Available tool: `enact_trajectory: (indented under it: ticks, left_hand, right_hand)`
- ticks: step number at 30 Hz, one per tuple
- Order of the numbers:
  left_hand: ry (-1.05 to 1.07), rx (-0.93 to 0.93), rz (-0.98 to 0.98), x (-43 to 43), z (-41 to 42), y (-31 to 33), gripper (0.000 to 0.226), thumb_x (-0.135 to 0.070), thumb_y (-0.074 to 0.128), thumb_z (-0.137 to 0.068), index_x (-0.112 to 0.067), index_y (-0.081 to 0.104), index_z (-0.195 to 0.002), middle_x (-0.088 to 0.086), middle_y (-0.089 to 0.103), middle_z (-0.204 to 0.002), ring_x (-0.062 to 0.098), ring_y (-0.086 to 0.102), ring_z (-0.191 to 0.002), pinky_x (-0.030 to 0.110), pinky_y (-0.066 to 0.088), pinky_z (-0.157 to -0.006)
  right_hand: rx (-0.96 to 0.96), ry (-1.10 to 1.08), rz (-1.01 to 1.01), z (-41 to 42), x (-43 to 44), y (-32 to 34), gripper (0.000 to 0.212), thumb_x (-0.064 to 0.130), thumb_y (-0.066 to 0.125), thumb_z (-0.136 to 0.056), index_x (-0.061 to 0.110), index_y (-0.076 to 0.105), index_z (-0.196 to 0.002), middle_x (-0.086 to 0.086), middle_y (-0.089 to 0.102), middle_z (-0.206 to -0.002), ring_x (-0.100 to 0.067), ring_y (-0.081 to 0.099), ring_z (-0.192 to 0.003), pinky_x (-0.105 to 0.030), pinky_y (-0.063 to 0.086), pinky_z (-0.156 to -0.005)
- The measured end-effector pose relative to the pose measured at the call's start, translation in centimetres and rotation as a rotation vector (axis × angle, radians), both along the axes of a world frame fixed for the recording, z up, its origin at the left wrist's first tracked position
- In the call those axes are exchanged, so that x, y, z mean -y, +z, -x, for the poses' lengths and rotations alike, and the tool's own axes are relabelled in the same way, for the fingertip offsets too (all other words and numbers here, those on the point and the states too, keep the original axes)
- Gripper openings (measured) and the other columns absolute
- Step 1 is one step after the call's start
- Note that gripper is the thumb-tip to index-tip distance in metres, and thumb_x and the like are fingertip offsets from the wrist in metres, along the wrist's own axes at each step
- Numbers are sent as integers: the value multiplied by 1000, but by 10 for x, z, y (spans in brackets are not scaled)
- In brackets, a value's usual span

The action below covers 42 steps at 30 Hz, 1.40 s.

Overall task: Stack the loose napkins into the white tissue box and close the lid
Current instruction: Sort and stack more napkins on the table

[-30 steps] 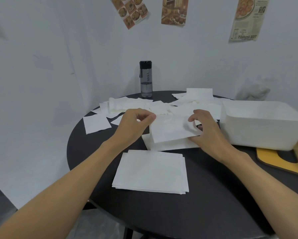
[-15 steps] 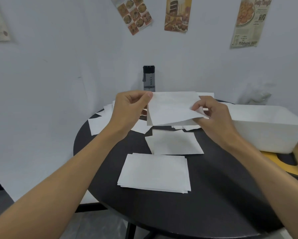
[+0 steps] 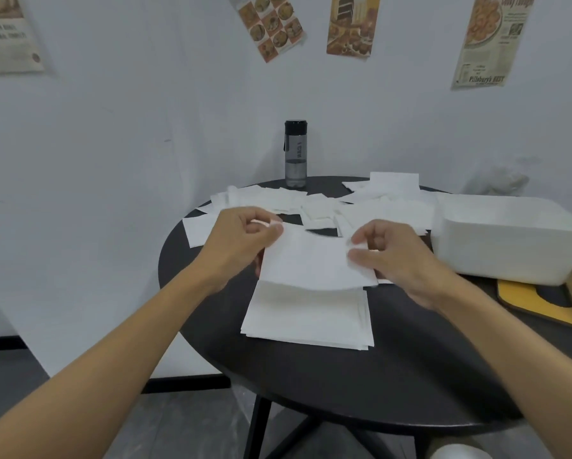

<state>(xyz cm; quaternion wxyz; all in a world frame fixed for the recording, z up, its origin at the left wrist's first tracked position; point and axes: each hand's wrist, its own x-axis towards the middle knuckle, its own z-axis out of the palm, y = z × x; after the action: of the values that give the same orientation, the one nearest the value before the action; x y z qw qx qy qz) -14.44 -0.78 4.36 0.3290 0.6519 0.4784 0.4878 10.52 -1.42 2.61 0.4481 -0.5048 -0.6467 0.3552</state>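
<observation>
Lower than before, the napkin (image 3: 311,260) is pinched at both corners by the left hand (image 3: 238,243) and right hand (image 3: 397,260) to land flat on the stack (image 3: 308,319), with the white tissue box (image 3: 510,250) waiting at 3 o'clock.

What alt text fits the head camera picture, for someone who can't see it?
A left hand and a right hand together pinch one white paper napkin over a neat stack of white napkins on a round black table. Loose white napkins lie behind; an open white plastic tissue box stands to the right.
</observation>
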Motion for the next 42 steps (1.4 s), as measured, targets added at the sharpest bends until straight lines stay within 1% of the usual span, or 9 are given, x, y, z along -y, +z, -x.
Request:
enact_trajectory:
  ticks: [5,8,12,17,22,28,34,40,42]
  left_hand:
    - [-20,-242,56,12,12,-25,11,-17,70,-93,-17,66,-103,5,63,-58,17,47,-40,25,48,-56]
    - [-18,-341,-10,14,18,-34,11,-18,74,-88,-21,70,-98,-3,62,-62,6,52,-54,14,45,-61]
    - [-58,-551,-30,13,23,-43,13,-27,77,-83,-33,71,-92,-10,58,-77,3,51,-66,17,43,-69]
    - [-15,-560,-86,5,15,-36,11,-35,74,-86,-36,68,-96,-17,57,-102,2,54,-94,13,40,-76]
    - [-121,-609,-114,-19,-14,-34,10,-37,72,-87,-36,67,-95,-20,63,-104,1,58,-100,30,49,-90]
    - [-194,-645,-30,-36,-33,-47,20,-47,70,-88,-36,69,-104,-22,64,-114,-2,60,-98,24,48,-90]
    - [-213,-613,-23,-37,-33,-50,27,-51,75,-82,-37,70,-104,-24,65,-112,-18,50,-104,10,38,-84]
    - [-239,-685,-40,-41,-32,-47,15,-46,76,-83,-40,72,-96,-22,67,-108,-14,54,-97,18,42,-86]
    - [-233,-709,-55,-42,-33,-46,16,-48,76,-82,-40,72,-95,-21,67,-107,-13,55,-93,20,44,-85]
  right_hand:
    - [249,94,79,2,11,-16,11,10,74,-83,11,65,-90,-4,58,-71,-15,52,-44,-25,45,-54]
    - [454,119,37,3,14,-20,12,26,80,-79,24,70,-87,4,50,-69,-7,46,-54,-24,41,-61]
    - [626,176,34,1,16,-19,19,41,79,-78,31,70,-91,2,54,-80,-7,48,-66,-21,42,-64]
    - [583,54,-92,-17,2,-20,15,39,76,-82,35,69,-95,9,57,-103,-6,55,-93,-18,42,-79]
    - [603,43,-68,-45,-15,-36,29,38,78,-82,34,66,-109,22,60,-117,-1,53,-113,-23,39,-98]
    - [606,18,-191,-51,-22,-42,9,28,72,-89,24,74,-96,19,68,-106,0,61,-101,-20,46,-87]
    - [723,7,-267,-46,-23,-42,14,21,59,-93,17,67,-81,8,68,-94,-15,59,-84,-41,51,-80]
    - [654,69,-203,-54,-19,-37,8,24,71,-89,18,77,-88,17,69,-112,6,58,-103,-6,40,-85]
    - [682,63,-198,-54,-19,-36,9,22,70,-90,18,78,-88,17,67,-114,3,59,-103,-3,38,-82]
